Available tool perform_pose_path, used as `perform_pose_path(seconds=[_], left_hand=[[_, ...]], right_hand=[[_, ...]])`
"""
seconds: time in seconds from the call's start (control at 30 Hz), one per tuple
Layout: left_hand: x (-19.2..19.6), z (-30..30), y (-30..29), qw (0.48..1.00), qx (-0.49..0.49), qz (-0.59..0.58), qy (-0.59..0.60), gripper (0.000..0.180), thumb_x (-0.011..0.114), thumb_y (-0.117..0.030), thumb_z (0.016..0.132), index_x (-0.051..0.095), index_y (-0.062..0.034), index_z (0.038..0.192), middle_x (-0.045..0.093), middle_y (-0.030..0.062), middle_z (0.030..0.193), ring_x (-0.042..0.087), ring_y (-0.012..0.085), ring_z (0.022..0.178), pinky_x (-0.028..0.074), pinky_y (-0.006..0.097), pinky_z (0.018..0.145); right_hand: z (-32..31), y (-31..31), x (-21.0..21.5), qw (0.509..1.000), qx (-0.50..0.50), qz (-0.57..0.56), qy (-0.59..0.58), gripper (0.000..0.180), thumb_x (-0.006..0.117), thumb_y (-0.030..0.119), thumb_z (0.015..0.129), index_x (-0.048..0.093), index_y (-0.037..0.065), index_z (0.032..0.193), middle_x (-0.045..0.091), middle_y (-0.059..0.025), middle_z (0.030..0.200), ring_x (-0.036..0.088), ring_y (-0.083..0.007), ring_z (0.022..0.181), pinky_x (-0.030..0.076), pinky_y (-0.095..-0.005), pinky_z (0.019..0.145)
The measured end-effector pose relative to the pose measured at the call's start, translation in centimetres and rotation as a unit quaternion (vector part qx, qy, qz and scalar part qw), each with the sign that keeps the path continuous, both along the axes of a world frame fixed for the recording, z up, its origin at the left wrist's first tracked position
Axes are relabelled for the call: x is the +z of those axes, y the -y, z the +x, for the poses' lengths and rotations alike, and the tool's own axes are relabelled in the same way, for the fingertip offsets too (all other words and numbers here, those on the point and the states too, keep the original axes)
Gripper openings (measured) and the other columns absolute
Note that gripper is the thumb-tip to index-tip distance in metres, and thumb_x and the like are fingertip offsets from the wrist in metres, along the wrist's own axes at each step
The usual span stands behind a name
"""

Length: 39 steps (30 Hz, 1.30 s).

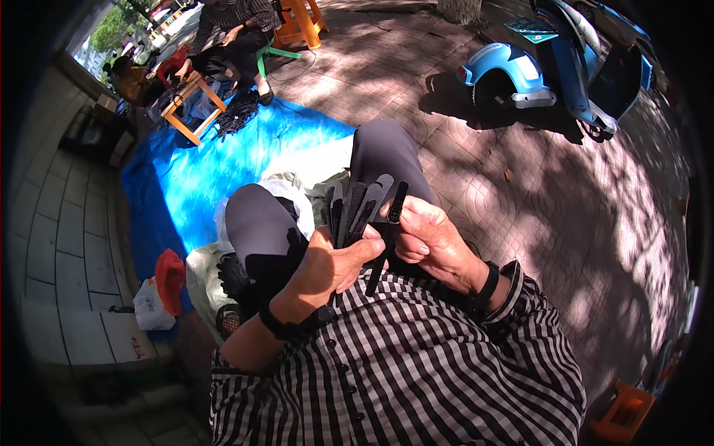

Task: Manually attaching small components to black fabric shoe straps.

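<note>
My left hand is closed round a bundle of dark grey and black fabric straps, whose rounded ends fan out above the fingers. Just beside it, my right hand pinches a single narrow black strap between thumb and fingers; its top end points up. A black strip end hangs below, between the two hands, and I cannot tell which strap it belongs to. Both hands are above my lap, with a black band on each wrist.
White plastic bags lie by my knees. A blue sheet covers the ground ahead, with a wooden stool and a seated person at its far end. A blue scooter stands at the right; a red bag lies left.
</note>
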<state>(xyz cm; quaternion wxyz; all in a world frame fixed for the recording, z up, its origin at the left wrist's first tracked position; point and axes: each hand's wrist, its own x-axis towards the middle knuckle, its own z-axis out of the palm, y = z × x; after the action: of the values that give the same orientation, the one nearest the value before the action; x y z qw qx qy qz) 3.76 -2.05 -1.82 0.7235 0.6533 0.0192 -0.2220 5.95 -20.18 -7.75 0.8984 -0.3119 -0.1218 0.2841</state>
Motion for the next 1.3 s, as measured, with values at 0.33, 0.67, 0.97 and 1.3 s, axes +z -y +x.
perform_pose_path(seconds=[0.33, 0.67, 0.97, 1.3], left_hand=[[0.3, 0.0, 0.1, 0.999, 0.014, -0.009, -0.033, 0.016, 0.064, -0.01, 0.082, 0.061, 0.004, 0.087, 0.058, 0.0067, 0.058, 0.042, 0.0058, 0.039, 0.029, 0.02, 0.035], [-0.5, -0.6, -0.3, 0.998, 0.016, 0.05, 0.041, 0.018, 0.063, -0.012, 0.083, 0.053, -0.0018, 0.095, 0.059, 0.01, 0.063, 0.041, 0.0049, 0.038, 0.03, 0.017, 0.035], [0.0, -0.6, -0.5, 0.997, -0.074, 0.019, -0.013, 0.007, 0.06, -0.009, 0.084, 0.058, -0.0025, 0.084, 0.055, 0.0021, 0.056, 0.049, 0.0053, 0.046, 0.033, 0.02, 0.039], [-1.0, -1.6, -0.6, 0.999, -0.044, -0.007, -0.012, 0.013, 0.056, -0.01, 0.087, 0.054, -0.0029, 0.099, 0.057, 0.0034, 0.066, 0.053, 0.0064, 0.051, 0.033, 0.018, 0.038]], right_hand=[[-0.2, -0.8, 0.2, 0.995, -0.045, -0.075, 0.044, 0.023, 0.049, 0.021, 0.094, 0.056, 0.003, 0.107, 0.053, 0.0019, 0.074, 0.037, -0.0022, 0.05, 0.028, -0.016, 0.045], [-0.4, -0.2, 1.1, 0.993, 0.02, -0.111, -0.031, 0.038, 0.043, 0.037, 0.095, 0.053, 0.002, 0.082, 0.04, 0.0023, 0.054, 0.03, -0.0039, 0.045, 0.023, -0.0189, 0.042], [-0.4, -0.2, -0.1, 0.995, -0.03, -0.088, -0.024, 0.028, 0.052, 0.027, 0.092, 0.052, 0.008, 0.072, 0.04, 0.004, 0.052, 0.031, -0.0038, 0.044, 0.024, -0.0195, 0.042], [0.7, -0.1, 0.4, 0.974, -0.08, -0.213, 0.008, 0.024, 0.056, 0.026, 0.09, 0.052, 0.009, 0.073, 0.039, 0.0071, 0.055, 0.028, -0.0018, 0.045, 0.02, -0.0187, 0.042]])
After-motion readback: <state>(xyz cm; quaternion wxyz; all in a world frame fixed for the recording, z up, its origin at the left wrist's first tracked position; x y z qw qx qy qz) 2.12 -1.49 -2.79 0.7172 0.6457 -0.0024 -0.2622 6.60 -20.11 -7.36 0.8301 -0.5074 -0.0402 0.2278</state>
